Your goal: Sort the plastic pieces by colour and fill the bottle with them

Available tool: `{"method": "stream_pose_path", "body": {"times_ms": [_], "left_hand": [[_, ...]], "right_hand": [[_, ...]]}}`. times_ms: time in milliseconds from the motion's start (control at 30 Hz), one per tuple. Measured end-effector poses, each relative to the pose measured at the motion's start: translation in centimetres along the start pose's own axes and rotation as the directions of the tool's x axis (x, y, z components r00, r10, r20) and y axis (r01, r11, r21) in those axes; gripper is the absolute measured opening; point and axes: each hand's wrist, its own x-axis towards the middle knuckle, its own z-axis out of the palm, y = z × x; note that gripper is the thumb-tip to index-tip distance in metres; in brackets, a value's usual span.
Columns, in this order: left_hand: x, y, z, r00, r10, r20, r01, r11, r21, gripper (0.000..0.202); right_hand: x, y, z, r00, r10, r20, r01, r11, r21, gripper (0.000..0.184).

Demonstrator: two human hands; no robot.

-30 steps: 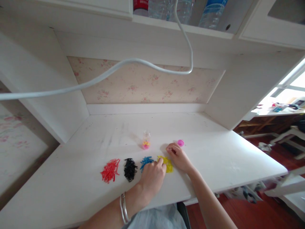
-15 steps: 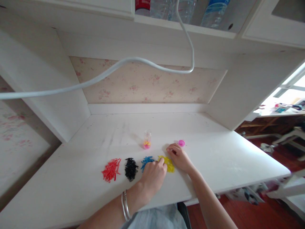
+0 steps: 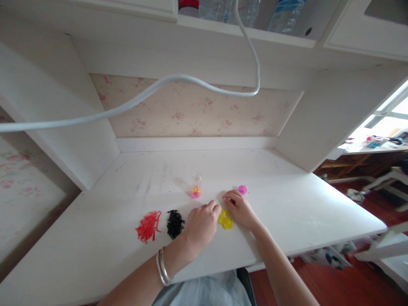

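My left hand (image 3: 201,224) lies over the blue pile of small plastic pieces and hides it, fingers curled toward the yellow pile (image 3: 225,219). A silver bangle (image 3: 162,266) circles that wrist. My right hand (image 3: 239,208) rests at the yellow pile's right edge with its fingers pinched together; what it holds, if anything, I cannot make out. A small clear vial (image 3: 196,186) with pink and yellow bits stands just behind the hands. Its pink cap (image 3: 242,189) lies beside my right fingers. The black pile (image 3: 175,223) and the red pile (image 3: 148,226) lie to the left.
The white desk (image 3: 302,212) has a shelf unit above with plastic bottles (image 3: 280,15). A white cable (image 3: 159,87) hangs across the view. The desk's right edge drops to a red wooden floor (image 3: 360,280) with furniture beyond.
My left hand has moved forward and up, so it now covers the blue pile and reaches past the yellow pile's near edge. My right hand has hardly moved.
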Motion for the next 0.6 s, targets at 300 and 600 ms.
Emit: {"method": "stream_pose_path", "body": {"times_ms": [300, 600], "left_hand": [[0.9, -1.2, -0.2, 1.0, -0.008, -0.017, 0.006, 0.992, -0.127, 0.021], [1.5, -2.8, -1.9, 0.977, -0.019, -0.211, -0.04, 0.962, -0.27, 0.015]], "right_hand": [[0.1, -0.1, 0.0, 1.0, 0.0, 0.007, 0.0, 1.0, 0.002, 0.023], [0.0, 0.0, -0.1, 1.0, 0.023, 0.014, -0.023, 1.0, -0.016, 0.022]]}}
